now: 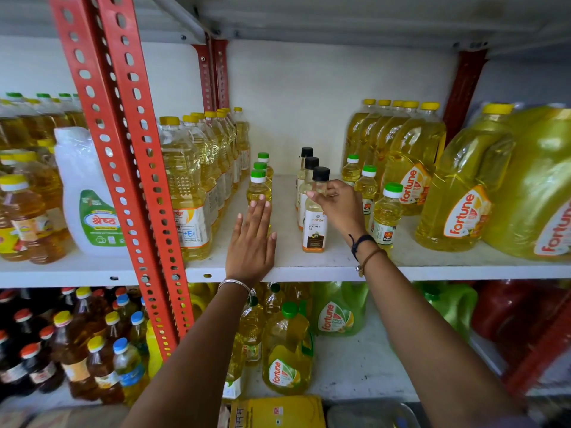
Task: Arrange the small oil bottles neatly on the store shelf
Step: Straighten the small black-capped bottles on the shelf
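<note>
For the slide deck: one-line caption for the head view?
Left hand flat against green-capped oil bottles, right hand on the front black-capped bottle, mid shelf.

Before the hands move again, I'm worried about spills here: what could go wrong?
The left hand lies flat against the front green-capped bottle; a hard push could topple the two behind it. The right hand holds only the neck of the black-capped bottle, so it might tip. Its wrist sits near another green-capped bottle.
</note>
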Demonstrator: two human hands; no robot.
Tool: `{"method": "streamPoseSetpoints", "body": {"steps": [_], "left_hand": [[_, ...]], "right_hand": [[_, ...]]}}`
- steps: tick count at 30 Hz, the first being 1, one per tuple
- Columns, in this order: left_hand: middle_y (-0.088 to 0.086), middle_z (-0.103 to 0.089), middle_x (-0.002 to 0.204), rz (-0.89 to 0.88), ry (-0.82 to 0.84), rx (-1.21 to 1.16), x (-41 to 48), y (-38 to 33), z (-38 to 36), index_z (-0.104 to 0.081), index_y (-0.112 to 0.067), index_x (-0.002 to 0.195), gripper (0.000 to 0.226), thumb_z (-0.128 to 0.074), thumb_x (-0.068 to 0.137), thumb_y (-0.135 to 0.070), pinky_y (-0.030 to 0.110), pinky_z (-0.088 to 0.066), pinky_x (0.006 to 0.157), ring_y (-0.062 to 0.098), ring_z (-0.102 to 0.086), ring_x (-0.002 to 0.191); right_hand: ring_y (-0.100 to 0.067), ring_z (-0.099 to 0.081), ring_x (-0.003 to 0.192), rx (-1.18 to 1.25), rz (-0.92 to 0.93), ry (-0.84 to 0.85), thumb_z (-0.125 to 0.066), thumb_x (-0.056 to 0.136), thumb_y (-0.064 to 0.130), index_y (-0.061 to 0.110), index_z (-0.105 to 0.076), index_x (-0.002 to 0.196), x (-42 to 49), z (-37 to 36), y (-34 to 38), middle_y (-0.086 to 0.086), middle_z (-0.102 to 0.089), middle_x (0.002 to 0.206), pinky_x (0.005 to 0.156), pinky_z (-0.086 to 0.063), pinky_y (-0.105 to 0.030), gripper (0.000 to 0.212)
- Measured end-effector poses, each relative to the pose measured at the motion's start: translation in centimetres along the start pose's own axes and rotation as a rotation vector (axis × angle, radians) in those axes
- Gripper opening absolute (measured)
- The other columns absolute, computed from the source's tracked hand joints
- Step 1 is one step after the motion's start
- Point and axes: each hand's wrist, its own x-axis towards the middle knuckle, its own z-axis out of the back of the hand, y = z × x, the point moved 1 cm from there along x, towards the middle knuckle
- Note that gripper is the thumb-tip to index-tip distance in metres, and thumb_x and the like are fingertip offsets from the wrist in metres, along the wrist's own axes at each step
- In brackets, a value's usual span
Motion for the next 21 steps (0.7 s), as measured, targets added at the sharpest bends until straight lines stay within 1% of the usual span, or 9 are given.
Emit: {"method": "streamPoseSetpoints", "body": {"steps": [3, 6, 11, 18, 21], "left_hand": [[0.005, -0.008, 0.161, -0.004, -0.001, 0.002, -0.1, 0.0, 0.0, -0.014, -0.009, 0.153, 0.059, -0.023, 0.100, -0.034, 0.035, 0.005, 0.119, 0.017, -0.002, 0.148], [0.005, -0.008, 0.160, -0.004, -0.005, -0.007, -0.1, 0.0, 0.1, -0.014, -0.010, 0.153, 0.059, -0.024, 0.100, -0.033, 0.034, 0.006, 0.119, 0.017, -0.001, 0.148], [0.005, -0.008, 0.160, -0.010, -0.011, -0.002, -0.2, -0.1, 0.1, -0.015, -0.009, 0.152, 0.059, -0.025, 0.100, -0.032, 0.034, 0.006, 0.119, 0.016, -0.001, 0.148], [0.005, -0.008, 0.160, -0.013, -0.021, 0.003, -0.1, 0.0, 0.0, -0.015, -0.009, 0.152, 0.058, -0.025, 0.100, -0.033, 0.035, 0.005, 0.119, 0.017, -0.001, 0.148], [0.005, -0.008, 0.160, -0.015, -0.027, 0.003, -0.1, -0.1, 0.0, -0.014, -0.009, 0.152, 0.058, -0.024, 0.100, -0.033, 0.035, 0.005, 0.119, 0.016, 0.000, 0.148]], "right_hand": [[-0.022, -0.067, 0.090, -0.039, 0.021, 0.015, -0.075, 0.074, 0.043, 0.014, -0.067, 0.093, -0.6, 0.5, 0.2, -0.008, -0.072, 0.098, 0.079, -0.057, -0.038, 0.036], [-0.020, -0.066, 0.089, -0.057, 0.030, 0.018, -0.073, 0.075, 0.044, 0.013, -0.067, 0.095, -1.5, 1.0, 0.4, -0.006, -0.072, 0.098, 0.076, -0.054, -0.034, 0.037], [-0.020, -0.067, 0.088, -0.081, 0.045, 0.001, -0.073, 0.074, 0.047, 0.014, -0.068, 0.098, -2.6, 1.6, 0.8, -0.005, -0.073, 0.099, 0.076, -0.056, -0.038, 0.041], [-0.020, -0.066, 0.090, -0.081, 0.058, -0.009, -0.072, 0.075, 0.047, 0.015, -0.067, 0.099, -3.5, 1.9, 1.0, -0.005, -0.072, 0.100, 0.077, -0.056, -0.037, 0.041], [-0.022, -0.066, 0.096, -0.068, 0.060, 0.005, -0.071, 0.076, 0.048, 0.015, -0.065, 0.104, -3.8, 1.8, 1.0, -0.006, -0.071, 0.105, 0.079, -0.055, -0.039, 0.044]]}}
